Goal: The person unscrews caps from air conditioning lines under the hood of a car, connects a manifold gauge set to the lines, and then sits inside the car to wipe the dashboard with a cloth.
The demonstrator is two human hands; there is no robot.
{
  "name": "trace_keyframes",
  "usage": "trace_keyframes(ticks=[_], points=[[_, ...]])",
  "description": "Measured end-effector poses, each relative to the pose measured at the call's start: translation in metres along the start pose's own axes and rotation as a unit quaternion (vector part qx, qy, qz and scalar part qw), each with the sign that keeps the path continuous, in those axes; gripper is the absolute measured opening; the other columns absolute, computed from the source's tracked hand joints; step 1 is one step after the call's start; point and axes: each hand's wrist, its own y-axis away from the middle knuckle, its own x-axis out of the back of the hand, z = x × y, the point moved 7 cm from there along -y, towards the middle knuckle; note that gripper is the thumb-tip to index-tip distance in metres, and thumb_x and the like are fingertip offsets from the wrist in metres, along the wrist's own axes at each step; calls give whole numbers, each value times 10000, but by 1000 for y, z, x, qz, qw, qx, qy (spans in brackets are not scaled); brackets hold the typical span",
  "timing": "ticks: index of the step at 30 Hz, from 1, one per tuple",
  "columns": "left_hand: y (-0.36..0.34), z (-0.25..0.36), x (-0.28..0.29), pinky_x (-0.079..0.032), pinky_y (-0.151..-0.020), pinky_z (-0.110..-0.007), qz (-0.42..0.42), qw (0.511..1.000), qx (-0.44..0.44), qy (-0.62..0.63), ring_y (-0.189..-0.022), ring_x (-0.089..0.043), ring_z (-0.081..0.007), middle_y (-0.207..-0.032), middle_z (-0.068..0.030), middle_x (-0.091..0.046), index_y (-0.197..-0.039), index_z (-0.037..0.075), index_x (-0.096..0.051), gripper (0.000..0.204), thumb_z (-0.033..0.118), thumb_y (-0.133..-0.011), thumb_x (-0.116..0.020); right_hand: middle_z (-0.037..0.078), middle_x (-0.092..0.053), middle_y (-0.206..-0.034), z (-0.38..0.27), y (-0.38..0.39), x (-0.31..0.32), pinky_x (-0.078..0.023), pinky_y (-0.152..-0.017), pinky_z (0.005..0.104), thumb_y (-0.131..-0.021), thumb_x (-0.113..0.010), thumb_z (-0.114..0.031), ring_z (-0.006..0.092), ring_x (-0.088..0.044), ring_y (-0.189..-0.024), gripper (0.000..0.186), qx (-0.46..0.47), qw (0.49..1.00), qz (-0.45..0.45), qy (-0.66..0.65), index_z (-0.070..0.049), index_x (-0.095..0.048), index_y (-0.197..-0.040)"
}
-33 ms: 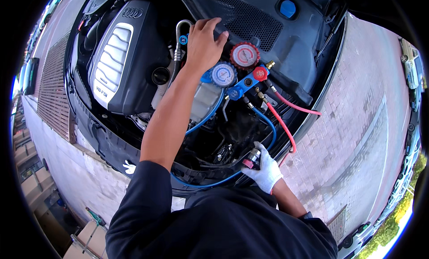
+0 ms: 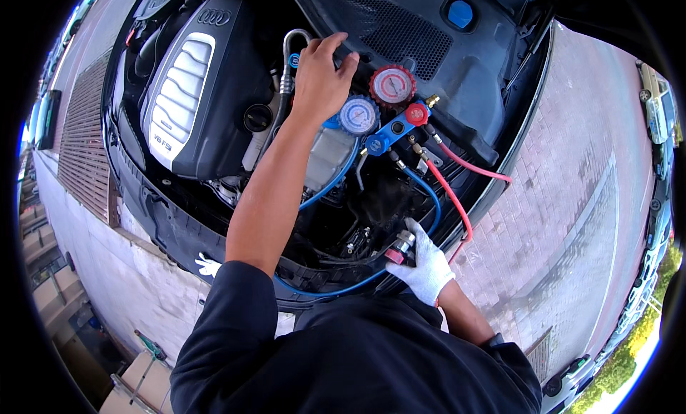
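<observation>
Over the open engine bay, the gloved right hand pinched a rigid metal hose coupler, probably best gripped by its collar, while the bare left hand lay spread by the gauges.

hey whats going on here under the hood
A person leans over an open engine bay. Their bare left hand rests on top of a manifold gauge set with a blue gauge and a red gauge. Their gloved right hand grips a red coupler low at the bay's front edge. Blue hose and red hose run down from the gauges.
</observation>
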Motion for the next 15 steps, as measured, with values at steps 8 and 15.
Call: trace_keyframes(ticks=[8,15], points=[[150,-17,77,-459,-1007,-365,-55,807,182,559,-1161,-605,-236,-1262,-136,-638,-1370,12,-567,542,312,-946,-723,269,-600,-1292,-199,-61,6,-451,-1032,437,-885,-720,-381,407,-575,-1208,706,258,891,24,372,50,-487,-1394],[123,-42,98,-474,-1012,-358,-57,853,142,499,-1134,-623,-235,-1242,-168,-649,-1424,-62,-487,811,401,-845,-818,192,-711,-1081,-293,-108,-53,-534,-873,415,-891,-707,-394,363,-688,-987,503,309,774,-82,547,-20,-656,-1223]])
